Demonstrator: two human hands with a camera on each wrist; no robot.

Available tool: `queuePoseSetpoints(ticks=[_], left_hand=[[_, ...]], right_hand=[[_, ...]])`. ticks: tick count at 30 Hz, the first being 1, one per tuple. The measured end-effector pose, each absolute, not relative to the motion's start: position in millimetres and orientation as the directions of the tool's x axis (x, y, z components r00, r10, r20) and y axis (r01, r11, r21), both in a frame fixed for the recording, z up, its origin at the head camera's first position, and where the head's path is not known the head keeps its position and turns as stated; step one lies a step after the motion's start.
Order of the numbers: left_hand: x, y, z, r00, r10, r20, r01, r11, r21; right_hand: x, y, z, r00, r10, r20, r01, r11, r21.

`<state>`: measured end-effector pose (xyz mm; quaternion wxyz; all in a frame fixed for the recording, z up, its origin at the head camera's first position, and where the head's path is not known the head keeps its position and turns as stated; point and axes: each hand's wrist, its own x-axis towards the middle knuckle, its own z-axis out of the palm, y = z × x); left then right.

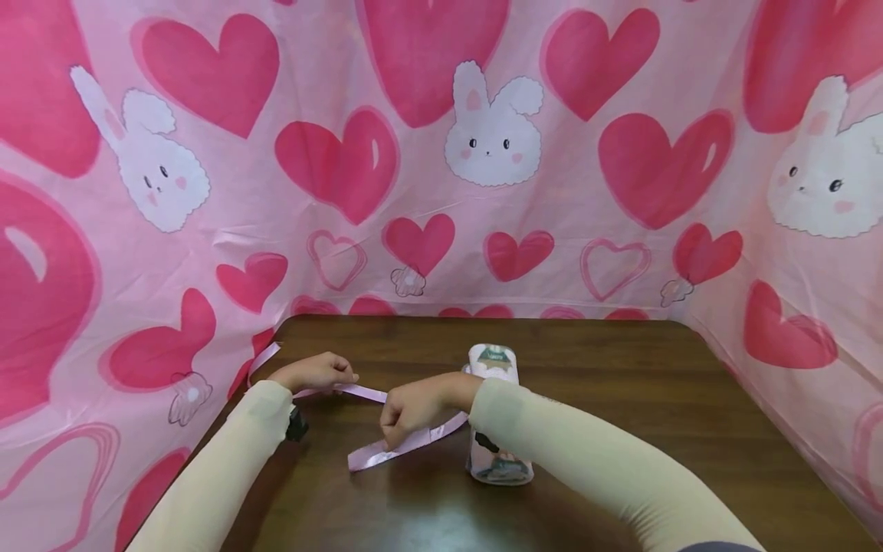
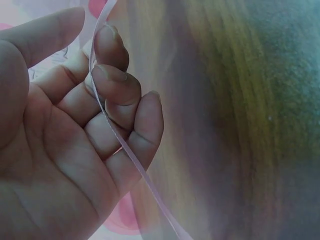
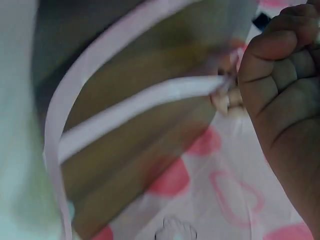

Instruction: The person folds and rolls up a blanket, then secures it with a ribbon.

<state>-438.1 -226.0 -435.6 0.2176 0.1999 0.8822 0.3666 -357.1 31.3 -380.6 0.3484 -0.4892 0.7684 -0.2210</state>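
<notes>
A pale pink ribbon (image 1: 366,393) stretches between both hands above the brown table. My left hand (image 1: 317,373) holds it at the left; in the left wrist view the ribbon runs across the bent fingers, with the thumb standing apart. My right hand (image 1: 417,406), fingers curled, grips the ribbon near the middle of the table. From that hand one piece slants down to the left and another reaches right to a white and pink wrapped pack (image 1: 494,357). The right forearm hides the middle of this pack. In the right wrist view, two ribbon strands (image 3: 135,105) cross the picture.
The brown wooden table (image 1: 600,368) extends far to the right. A pink cloth (image 1: 428,176) with hearts and rabbits hangs behind and at both sides. One ribbon end (image 1: 265,356) lies over the table's left edge.
</notes>
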Motion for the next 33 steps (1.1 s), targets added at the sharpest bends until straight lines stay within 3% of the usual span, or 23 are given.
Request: queuePoseSetpoints(ticks=[7,13,21,33], left_hand=[[-441.4,-225.1,-438.3,-0.798,0.561,-0.219,0.214,0.604,0.767],[-443.1,-228.9,-438.9,-0.801,0.539,-0.259,0.135,0.585,0.800],[-443.5,-230.6,-431.5,-0.827,0.495,-0.267,0.154,0.656,0.739],[-445.9,-232.0,-438.9,-0.830,0.492,-0.261,0.143,0.640,0.755]], right_hand=[[-346.8,7.8,-403.1,-0.273,-0.907,-0.321,-0.684,0.418,-0.598],[-346.4,10.6,-410.6,-0.286,-0.907,-0.310,-0.650,0.421,-0.633],[-363.8,64.3,-399.2,-0.472,-0.841,-0.266,-0.564,0.519,-0.642],[-389.9,183.4,-395.4,-0.695,-0.715,-0.078,-0.448,0.515,-0.730]])
